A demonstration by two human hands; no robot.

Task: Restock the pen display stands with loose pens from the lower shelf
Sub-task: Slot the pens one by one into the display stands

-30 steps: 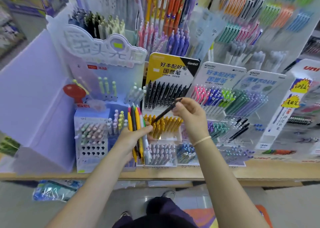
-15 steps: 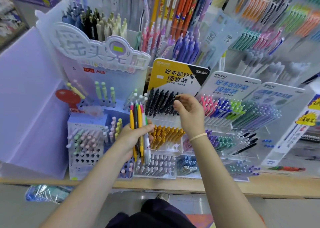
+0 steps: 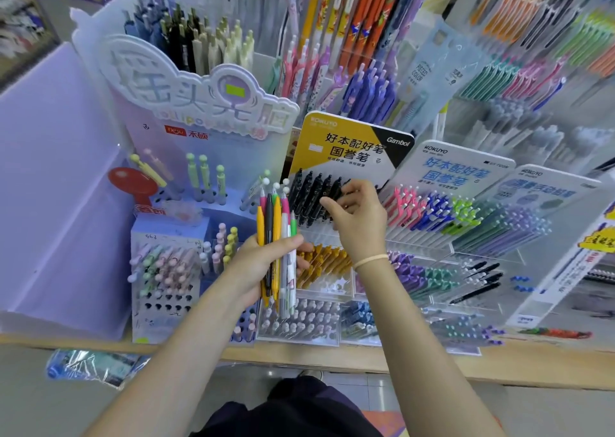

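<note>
Bright, even indoor light, no single source visible; colours saturated. Shadows soft and faint, mostly under the wooden shelf edge (image 3: pixel 499 366) along the lower frame. Mild glare on the clear plastic pen trays (image 3: pixel 416 237) right of centre and on the plastic-wrapped pack (image 3: pixel 93 366) at lower left. Sharpest zone is frame centre: yellow sign (image 3: pixel 349 144) text legible. Upper right hanging pens (image 3: pixel 549 47) smeared by motion blur, upper left corner also soft. Strong wide-angle distortion: stands lean outward, shelf edge bows, forearms stretch toward bottom corners. Far right edge blurred, text unreadable.
</note>
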